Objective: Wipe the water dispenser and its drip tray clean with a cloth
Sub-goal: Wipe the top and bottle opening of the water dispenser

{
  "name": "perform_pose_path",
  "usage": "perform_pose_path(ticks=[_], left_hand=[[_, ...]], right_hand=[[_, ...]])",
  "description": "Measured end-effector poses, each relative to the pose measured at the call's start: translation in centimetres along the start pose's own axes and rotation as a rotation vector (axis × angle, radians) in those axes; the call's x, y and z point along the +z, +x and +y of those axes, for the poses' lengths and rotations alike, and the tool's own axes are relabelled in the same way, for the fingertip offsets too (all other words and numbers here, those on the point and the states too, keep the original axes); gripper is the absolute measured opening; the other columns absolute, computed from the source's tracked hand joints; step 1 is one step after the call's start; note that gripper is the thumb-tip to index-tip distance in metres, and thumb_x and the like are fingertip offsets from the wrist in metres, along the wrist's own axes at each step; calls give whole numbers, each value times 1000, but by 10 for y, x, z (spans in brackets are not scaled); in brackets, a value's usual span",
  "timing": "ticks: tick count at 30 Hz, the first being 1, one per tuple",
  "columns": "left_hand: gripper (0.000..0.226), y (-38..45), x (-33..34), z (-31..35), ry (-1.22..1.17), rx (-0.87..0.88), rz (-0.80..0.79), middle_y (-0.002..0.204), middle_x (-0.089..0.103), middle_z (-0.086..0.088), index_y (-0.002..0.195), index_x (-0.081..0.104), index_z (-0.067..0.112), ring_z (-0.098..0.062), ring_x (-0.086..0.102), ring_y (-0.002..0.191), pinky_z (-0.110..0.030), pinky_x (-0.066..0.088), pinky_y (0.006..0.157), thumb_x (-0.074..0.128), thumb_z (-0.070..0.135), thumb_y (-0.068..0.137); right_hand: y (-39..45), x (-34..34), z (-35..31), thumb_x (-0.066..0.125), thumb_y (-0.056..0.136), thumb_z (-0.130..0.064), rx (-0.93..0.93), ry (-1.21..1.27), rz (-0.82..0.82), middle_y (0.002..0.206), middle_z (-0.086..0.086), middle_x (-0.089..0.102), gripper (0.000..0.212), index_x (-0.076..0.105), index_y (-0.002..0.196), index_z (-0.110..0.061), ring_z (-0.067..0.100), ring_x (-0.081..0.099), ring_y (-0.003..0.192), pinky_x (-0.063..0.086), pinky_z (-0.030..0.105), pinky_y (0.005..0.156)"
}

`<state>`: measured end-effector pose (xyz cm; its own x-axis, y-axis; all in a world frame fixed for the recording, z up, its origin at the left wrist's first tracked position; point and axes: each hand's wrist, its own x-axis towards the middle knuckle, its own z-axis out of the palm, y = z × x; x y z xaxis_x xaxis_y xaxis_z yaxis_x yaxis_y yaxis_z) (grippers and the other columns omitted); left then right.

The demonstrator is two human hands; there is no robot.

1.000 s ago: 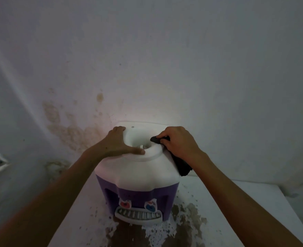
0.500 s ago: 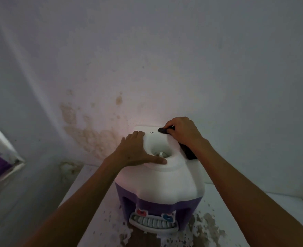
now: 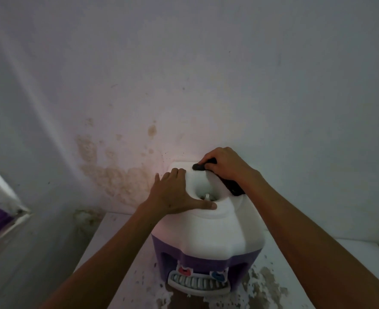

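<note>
In the head view, the water dispenser point(image 3: 208, 230) is seen standing on a white table point(image 3: 331, 264), toward its back edge and close against the stained wall point(image 3: 117, 175). A dark cloth point(image 3: 233, 186) is gripped by the right hand point(image 3: 226, 166), whose fingers point(image 3: 213, 156) are curled round it; a bunched end is pressed on the white top at the far rim of the bottle well point(image 3: 204, 190), while the rest trails from under the palm down the dispenser's right side. The left hand point(image 3: 173, 195) is laid flat on the left of the top, fingers straight and thumb stretched along the near rim of the well, with nothing held; the body appears to be steadied by it.

The cloth's long axis is run from the far rim toward the right side. The unwiped near rim and front are judged to lie toward the person from the right fingers. The drip tray point(image 3: 197, 284) is set at the base of the front, well below both hands, nearest the table's front edge.
</note>
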<state>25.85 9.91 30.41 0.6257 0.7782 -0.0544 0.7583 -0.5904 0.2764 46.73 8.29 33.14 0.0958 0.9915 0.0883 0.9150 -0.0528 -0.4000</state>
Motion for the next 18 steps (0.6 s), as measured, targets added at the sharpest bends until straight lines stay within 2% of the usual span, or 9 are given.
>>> perform_pose_path(ticks=[4,8,14,18], left_hand=[[135,-3,-5,4,26,12,-10,153,42,-6,149,33,14,-28,44,136,-59,26,118,47,105,50],[133,0,-10,-1,53,58,-27,148,47,-3,146,38,15,-25,48,130,-50,29,116,46,106,50],[132,4,-25,-13,31,55,-162,164,28,3,157,24,23,-24,35,144,-46,27,119,58,98,54],[126,8,-32,-21,-30,53,-190,163,31,7,156,29,29,-19,36,144,-41,32,117,66,93,54]], right_hand=[[-23,-13,27,67,93,-24,154,42,49,114,-3,72,21,77,109,-33,18,65,102,52,34,95],[-42,-18,43,65,95,-21,245,46,75,114,1,73,21,77,112,-25,21,66,102,52,34,96],[-25,-11,36,61,96,-18,269,-44,76,113,2,73,25,77,112,-28,23,66,100,55,36,91],[-4,-3,25,57,95,-20,263,-93,50,120,3,70,30,75,116,-32,25,61,111,51,36,96]])
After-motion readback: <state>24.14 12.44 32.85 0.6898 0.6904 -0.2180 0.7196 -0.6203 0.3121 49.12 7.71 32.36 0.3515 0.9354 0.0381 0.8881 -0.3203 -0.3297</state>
